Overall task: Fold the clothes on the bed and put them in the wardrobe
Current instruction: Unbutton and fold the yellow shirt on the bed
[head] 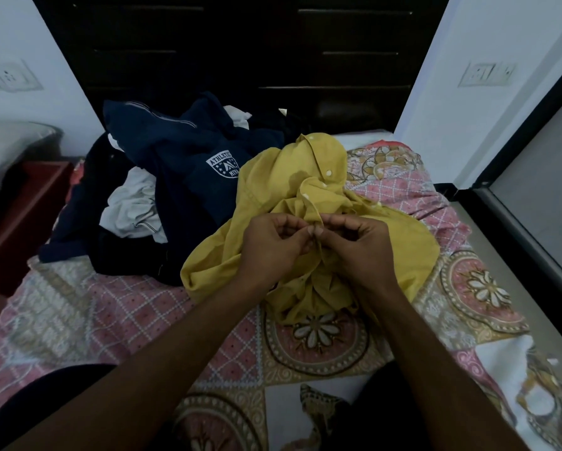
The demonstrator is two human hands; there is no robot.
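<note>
The patterned bed [110, 320] fills the frame, with a dark clothes pile [188, 177] at upper left and the yellow shirt [273, 196] at centre. The left hand [269, 245] and right hand [357, 245] both pinch its placket, probably buttoning; keeping the edges aligned should help folding

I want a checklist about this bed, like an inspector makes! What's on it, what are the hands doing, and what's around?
Surface: bed sheet, pink and patterned, rumpled.
Job's things: yellow shirt, unfolded and crumpled; navy sweatshirt, grey garment and dark clothes heaped beside it.
Clutter: nothing seen.
Hands: left hand and right hand both pinch the yellow shirt's buttoned edge.
Cables: nothing seen.
Surroundings: dark headboard, wall switch plate, red-brown side table.
</note>
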